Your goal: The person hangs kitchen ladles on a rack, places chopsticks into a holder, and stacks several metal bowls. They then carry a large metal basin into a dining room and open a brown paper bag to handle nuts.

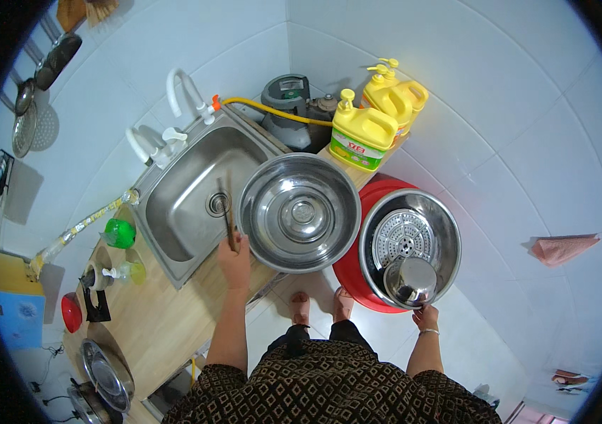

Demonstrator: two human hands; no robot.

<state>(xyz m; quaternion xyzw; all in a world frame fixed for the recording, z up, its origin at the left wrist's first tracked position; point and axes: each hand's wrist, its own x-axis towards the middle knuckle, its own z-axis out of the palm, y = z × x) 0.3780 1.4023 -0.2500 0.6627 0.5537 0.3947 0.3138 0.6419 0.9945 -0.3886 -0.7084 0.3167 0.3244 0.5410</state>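
Observation:
My left hand (234, 262) grips a pair of chopsticks (225, 212), blurred, which point up over the near side of the sink (189, 196). A large stainless steel basin (301, 257) sits at the counter edge, just right of the chopsticks. My right hand (426, 318) holds the rim of a small steel bowl (415, 278). That bowl lies in a second steel basin (452, 228), partly over a perforated steamer plate (404, 233). A red tub (348, 259) stands beneath the second basin.
Yellow detergent bottles (362, 132) stand at the back right, near a gas cylinder (290, 124) with a yellow hose. White faucets (187, 90) rise behind the sink. On the wooden counter (173, 318) are a green bottle (120, 233), a red bowl (72, 312) and metal pans (104, 376).

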